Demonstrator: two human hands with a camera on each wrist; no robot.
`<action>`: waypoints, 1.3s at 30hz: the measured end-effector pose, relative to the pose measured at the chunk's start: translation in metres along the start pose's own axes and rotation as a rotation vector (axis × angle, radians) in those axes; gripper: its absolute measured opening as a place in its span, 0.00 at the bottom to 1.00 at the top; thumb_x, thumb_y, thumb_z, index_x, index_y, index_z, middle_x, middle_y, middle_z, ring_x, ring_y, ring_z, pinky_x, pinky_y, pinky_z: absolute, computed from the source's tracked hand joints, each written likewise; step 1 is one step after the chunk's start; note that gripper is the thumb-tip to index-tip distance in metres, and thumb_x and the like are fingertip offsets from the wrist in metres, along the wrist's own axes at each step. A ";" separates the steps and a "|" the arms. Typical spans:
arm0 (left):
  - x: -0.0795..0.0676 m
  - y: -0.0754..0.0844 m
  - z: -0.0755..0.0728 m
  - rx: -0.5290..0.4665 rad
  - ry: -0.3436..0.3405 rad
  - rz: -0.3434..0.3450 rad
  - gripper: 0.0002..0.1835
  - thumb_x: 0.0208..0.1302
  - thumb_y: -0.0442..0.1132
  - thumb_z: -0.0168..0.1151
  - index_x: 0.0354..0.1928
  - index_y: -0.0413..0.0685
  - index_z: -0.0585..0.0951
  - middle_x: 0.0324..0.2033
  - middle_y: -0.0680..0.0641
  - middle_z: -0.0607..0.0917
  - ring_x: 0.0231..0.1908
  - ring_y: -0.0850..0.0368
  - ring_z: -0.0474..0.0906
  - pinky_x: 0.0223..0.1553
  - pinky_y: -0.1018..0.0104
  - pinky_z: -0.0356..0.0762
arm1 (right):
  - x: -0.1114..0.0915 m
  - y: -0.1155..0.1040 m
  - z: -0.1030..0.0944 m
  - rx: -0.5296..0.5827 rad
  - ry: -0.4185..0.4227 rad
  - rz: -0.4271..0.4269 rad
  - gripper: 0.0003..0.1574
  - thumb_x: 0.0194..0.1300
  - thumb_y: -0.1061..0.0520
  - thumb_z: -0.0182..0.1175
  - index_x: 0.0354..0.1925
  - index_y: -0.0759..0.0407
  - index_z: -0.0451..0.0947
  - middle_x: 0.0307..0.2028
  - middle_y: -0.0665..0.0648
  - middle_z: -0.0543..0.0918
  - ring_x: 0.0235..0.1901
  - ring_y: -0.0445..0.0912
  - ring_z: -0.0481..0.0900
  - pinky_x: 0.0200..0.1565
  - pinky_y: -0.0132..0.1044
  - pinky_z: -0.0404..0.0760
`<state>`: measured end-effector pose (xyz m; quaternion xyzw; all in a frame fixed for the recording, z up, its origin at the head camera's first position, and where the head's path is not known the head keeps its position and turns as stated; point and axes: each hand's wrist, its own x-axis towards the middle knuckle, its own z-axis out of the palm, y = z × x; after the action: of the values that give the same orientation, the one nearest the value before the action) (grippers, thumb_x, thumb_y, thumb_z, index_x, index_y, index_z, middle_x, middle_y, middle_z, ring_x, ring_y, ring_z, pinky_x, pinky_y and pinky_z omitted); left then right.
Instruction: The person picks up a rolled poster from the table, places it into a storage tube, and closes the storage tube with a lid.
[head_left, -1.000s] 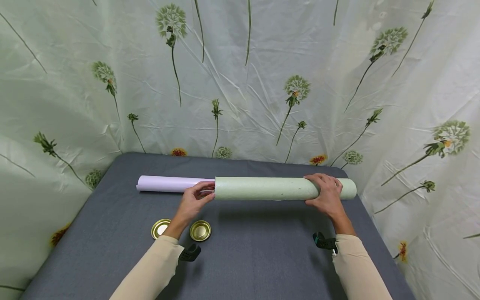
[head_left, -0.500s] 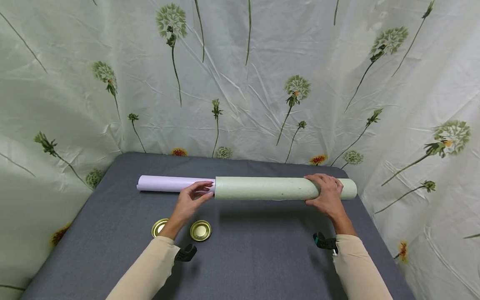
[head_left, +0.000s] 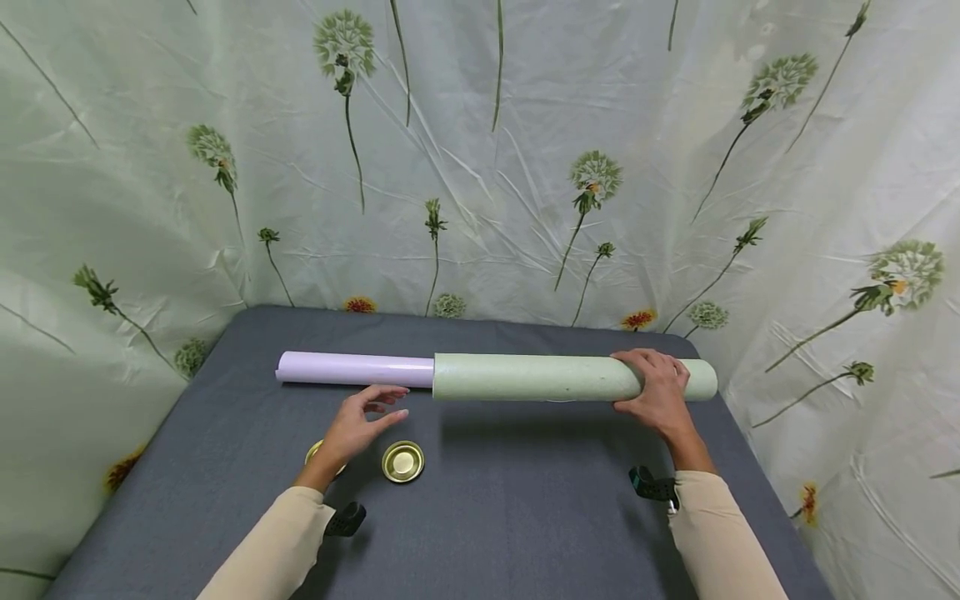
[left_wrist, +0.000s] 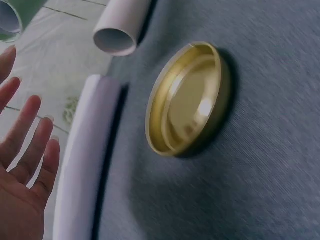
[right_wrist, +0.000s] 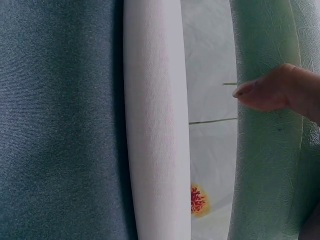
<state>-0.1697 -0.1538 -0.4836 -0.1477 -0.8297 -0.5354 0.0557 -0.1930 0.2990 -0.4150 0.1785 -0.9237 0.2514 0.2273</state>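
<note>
My right hand (head_left: pixel 651 385) grips a pale green roll (head_left: pixel 525 377) near its right end and holds it level above the table. In the right wrist view the thumb (right_wrist: pixel 265 92) presses on the roll's green side (right_wrist: pixel 265 165). My left hand (head_left: pixel 360 421) hovers left of the roll's open end, its fingers spread and holding nothing. Behind that hand lies a lilac roll (head_left: pixel 337 368). A gold jar lid (head_left: pixel 402 462) rests inner side up near the left hand; a second gold lid (head_left: pixel 313 452) is mostly hidden under the left wrist.
Beneath the green roll, a whitish roll (right_wrist: pixel 157 120) lies on the grey-covered table (head_left: pixel 510 517); its hollow end (left_wrist: pixel 116 41) shows in the left wrist view. A flower-printed curtain (head_left: pixel 480 167) hangs behind the table and at both sides.
My left hand has let go of the green roll's left end and moved down and left, covering more of the left lid. My right hand and the green roll have stayed nearly still.
</note>
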 end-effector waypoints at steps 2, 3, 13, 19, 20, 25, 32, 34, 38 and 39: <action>-0.004 -0.003 0.000 0.050 -0.023 -0.002 0.20 0.58 0.39 0.70 0.52 0.42 0.80 0.48 0.44 0.83 0.49 0.45 0.78 0.50 0.47 0.74 | 0.000 0.000 0.000 -0.002 0.001 -0.001 0.46 0.21 0.71 0.80 0.48 0.62 0.79 0.47 0.69 0.77 0.51 0.67 0.68 0.54 0.68 0.49; -0.005 -0.005 0.000 0.069 -0.034 -0.004 0.20 0.58 0.39 0.70 0.53 0.43 0.80 0.48 0.44 0.83 0.49 0.46 0.78 0.50 0.48 0.74 | -0.001 0.000 0.000 -0.004 0.001 -0.001 0.46 0.21 0.71 0.80 0.48 0.62 0.79 0.47 0.69 0.77 0.51 0.67 0.68 0.54 0.68 0.49; -0.018 -0.017 -0.001 0.173 -0.147 0.037 0.24 0.54 0.42 0.73 0.53 0.42 0.80 0.49 0.45 0.83 0.49 0.44 0.77 0.50 0.48 0.74 | -0.002 0.000 0.000 0.004 -0.004 0.006 0.46 0.22 0.71 0.80 0.48 0.62 0.79 0.47 0.69 0.77 0.51 0.66 0.68 0.54 0.68 0.49; -0.022 -0.020 -0.001 0.257 -0.200 0.030 0.30 0.49 0.46 0.76 0.54 0.43 0.80 0.50 0.45 0.82 0.52 0.43 0.75 0.53 0.44 0.70 | -0.003 0.000 0.000 0.002 -0.007 0.010 0.46 0.21 0.71 0.80 0.48 0.62 0.79 0.47 0.69 0.77 0.51 0.67 0.67 0.54 0.68 0.49; -0.023 -0.020 0.000 0.270 -0.206 0.038 0.30 0.48 0.47 0.76 0.54 0.43 0.80 0.50 0.45 0.82 0.52 0.43 0.74 0.54 0.43 0.69 | -0.003 0.000 0.000 0.000 -0.007 0.012 0.46 0.22 0.71 0.80 0.48 0.62 0.79 0.47 0.69 0.77 0.51 0.67 0.67 0.54 0.68 0.49; -0.024 -0.024 0.003 0.344 -0.227 0.087 0.32 0.44 0.49 0.78 0.53 0.43 0.81 0.48 0.44 0.82 0.52 0.41 0.73 0.55 0.39 0.66 | -0.003 0.000 0.000 0.000 -0.012 0.017 0.46 0.22 0.71 0.80 0.48 0.62 0.79 0.47 0.69 0.77 0.51 0.67 0.68 0.54 0.68 0.49; -0.026 -0.029 0.006 0.409 -0.265 0.108 0.34 0.40 0.50 0.79 0.52 0.45 0.81 0.47 0.44 0.81 0.50 0.42 0.72 0.50 0.42 0.65 | -0.003 0.000 0.000 -0.003 -0.005 0.010 0.46 0.21 0.71 0.81 0.48 0.62 0.79 0.47 0.69 0.77 0.51 0.66 0.68 0.54 0.68 0.49; -0.026 -0.030 0.007 0.411 -0.279 0.101 0.35 0.39 0.51 0.79 0.52 0.46 0.81 0.47 0.45 0.80 0.50 0.42 0.72 0.49 0.43 0.65 | -0.004 0.000 0.001 -0.004 -0.005 0.011 0.46 0.21 0.71 0.81 0.48 0.61 0.79 0.47 0.69 0.77 0.51 0.66 0.68 0.54 0.68 0.49; -0.026 -0.032 0.009 0.432 -0.305 0.096 0.38 0.36 0.53 0.80 0.53 0.47 0.81 0.47 0.46 0.79 0.51 0.43 0.71 0.47 0.45 0.63 | -0.004 0.001 0.000 -0.004 -0.003 0.009 0.47 0.21 0.71 0.81 0.48 0.62 0.79 0.47 0.69 0.77 0.51 0.66 0.68 0.54 0.68 0.49; -0.026 -0.033 0.010 0.432 -0.312 0.091 0.38 0.35 0.53 0.81 0.53 0.48 0.81 0.47 0.46 0.78 0.51 0.43 0.71 0.47 0.45 0.63 | -0.004 0.000 0.000 -0.006 -0.001 0.006 0.47 0.21 0.71 0.81 0.48 0.62 0.79 0.47 0.69 0.77 0.51 0.66 0.68 0.54 0.68 0.49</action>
<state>-0.1543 -0.1624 -0.5230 -0.2499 -0.9159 -0.3135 -0.0185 -0.1904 0.3001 -0.4170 0.1752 -0.9251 0.2493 0.2266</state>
